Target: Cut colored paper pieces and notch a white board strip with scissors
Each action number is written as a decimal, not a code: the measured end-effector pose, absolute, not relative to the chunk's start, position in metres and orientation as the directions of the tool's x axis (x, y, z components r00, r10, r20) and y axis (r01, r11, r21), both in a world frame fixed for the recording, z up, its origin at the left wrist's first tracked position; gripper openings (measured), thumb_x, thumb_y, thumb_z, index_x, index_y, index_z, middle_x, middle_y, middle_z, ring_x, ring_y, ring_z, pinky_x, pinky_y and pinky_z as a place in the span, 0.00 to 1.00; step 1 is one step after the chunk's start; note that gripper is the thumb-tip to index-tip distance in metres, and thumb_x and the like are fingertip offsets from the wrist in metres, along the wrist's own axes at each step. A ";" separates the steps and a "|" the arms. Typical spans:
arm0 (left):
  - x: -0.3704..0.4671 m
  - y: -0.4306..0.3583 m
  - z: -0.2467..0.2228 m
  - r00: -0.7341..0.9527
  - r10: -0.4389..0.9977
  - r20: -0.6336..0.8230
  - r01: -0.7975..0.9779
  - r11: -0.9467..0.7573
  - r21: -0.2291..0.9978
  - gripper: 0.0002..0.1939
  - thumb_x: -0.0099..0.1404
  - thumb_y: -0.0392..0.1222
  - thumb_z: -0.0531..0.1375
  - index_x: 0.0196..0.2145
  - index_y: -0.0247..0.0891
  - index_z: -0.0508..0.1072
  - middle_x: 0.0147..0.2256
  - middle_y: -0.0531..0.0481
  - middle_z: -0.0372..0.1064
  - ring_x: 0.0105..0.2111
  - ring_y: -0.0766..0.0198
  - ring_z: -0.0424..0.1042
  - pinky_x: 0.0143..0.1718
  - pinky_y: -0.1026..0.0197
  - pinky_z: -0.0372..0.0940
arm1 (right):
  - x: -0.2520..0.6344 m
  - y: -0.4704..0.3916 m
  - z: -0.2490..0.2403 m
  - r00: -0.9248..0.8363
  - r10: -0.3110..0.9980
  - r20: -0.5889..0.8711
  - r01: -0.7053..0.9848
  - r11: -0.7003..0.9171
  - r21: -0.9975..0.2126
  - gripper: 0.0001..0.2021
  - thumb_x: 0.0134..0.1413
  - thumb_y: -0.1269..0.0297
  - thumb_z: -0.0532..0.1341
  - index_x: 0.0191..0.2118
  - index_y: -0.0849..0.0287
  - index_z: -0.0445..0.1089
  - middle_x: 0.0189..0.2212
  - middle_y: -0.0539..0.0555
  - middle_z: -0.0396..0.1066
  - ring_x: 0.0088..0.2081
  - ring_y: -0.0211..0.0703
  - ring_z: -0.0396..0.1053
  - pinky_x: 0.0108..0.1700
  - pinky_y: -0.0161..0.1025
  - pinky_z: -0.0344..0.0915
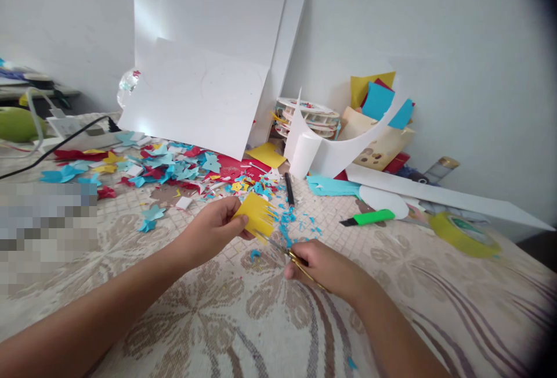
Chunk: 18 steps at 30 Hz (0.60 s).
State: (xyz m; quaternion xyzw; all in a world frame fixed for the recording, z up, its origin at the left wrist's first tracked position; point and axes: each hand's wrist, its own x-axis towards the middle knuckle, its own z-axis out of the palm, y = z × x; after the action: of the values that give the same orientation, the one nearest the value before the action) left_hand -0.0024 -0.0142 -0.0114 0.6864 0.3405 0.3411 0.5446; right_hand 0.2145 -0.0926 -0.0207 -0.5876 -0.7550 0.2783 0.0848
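Pinched between the thumb and fingers of my left hand [226, 220] is a piece of yellow paper [256, 215]. Its right edge is cut into a fringe of narrow strips. My right hand [324, 265] is closed around the handles of a small pair of gold-handled scissors [296, 259]. The scissor blades point left and meet the lower right corner of the yellow paper. Small blue paper scraps [285, 230] lie on the tablecloth just behind the scissors.
Cut paper stars and scraps [161, 166] heap at the back left, before leaning white boards [195, 93]. A black pen-like stick [289, 189], a green utility knife [374, 217] and yellow tape [463, 236] lie to the right. A curled white sheet [331, 154] stands behind.
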 end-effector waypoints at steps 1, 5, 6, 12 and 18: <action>-0.002 -0.014 -0.011 0.533 0.841 0.096 0.097 -0.173 0.980 0.06 0.56 0.38 0.54 0.24 0.37 0.60 0.24 0.52 0.66 0.27 0.61 0.73 0.30 0.57 0.69 | 0.215 -0.093 -0.021 -0.296 0.934 -0.199 0.842 0.157 -0.517 0.22 0.50 0.45 0.55 0.20 0.60 0.57 0.16 0.45 0.54 0.20 0.32 0.52 0.19 0.30 0.43; -0.002 -0.015 -0.012 0.525 0.846 0.090 0.094 -0.163 0.982 0.06 0.56 0.38 0.55 0.23 0.37 0.60 0.24 0.52 0.67 0.26 0.62 0.74 0.29 0.58 0.69 | 0.216 -0.093 -0.023 -0.302 0.932 -0.200 0.843 0.164 -0.512 0.23 0.49 0.44 0.54 0.21 0.60 0.57 0.17 0.45 0.53 0.20 0.32 0.52 0.19 0.30 0.43; -0.002 -0.015 -0.012 0.526 0.846 0.089 0.095 -0.163 0.982 0.06 0.56 0.38 0.55 0.23 0.37 0.61 0.24 0.52 0.67 0.26 0.62 0.74 0.29 0.58 0.69 | 0.216 -0.092 -0.023 -0.304 0.932 -0.195 0.842 0.167 -0.512 0.23 0.49 0.44 0.54 0.21 0.60 0.57 0.17 0.45 0.53 0.20 0.32 0.52 0.19 0.31 0.44; -0.002 -0.014 -0.013 0.535 0.841 0.081 0.115 -0.168 0.979 0.05 0.57 0.38 0.54 0.24 0.37 0.61 0.24 0.52 0.68 0.27 0.61 0.74 0.30 0.58 0.68 | 0.216 -0.092 -0.023 -0.306 0.934 -0.186 0.844 0.175 -0.507 0.24 0.48 0.42 0.54 0.20 0.60 0.55 0.16 0.44 0.52 0.19 0.31 0.51 0.18 0.30 0.42; -0.001 -0.017 -0.011 0.528 0.846 0.077 0.153 -0.184 0.971 0.05 0.57 0.37 0.54 0.24 0.37 0.61 0.23 0.51 0.69 0.27 0.61 0.74 0.29 0.59 0.68 | 0.216 -0.093 -0.023 -0.311 0.932 -0.188 0.841 0.177 -0.512 0.23 0.49 0.44 0.55 0.20 0.60 0.55 0.15 0.44 0.53 0.18 0.31 0.51 0.17 0.29 0.42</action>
State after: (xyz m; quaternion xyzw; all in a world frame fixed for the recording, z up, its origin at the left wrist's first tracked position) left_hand -0.0011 -0.0170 -0.0113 0.6961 0.3589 0.3278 0.5285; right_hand 0.2163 -0.0930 -0.0226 -0.5810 -0.7626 0.2716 0.0838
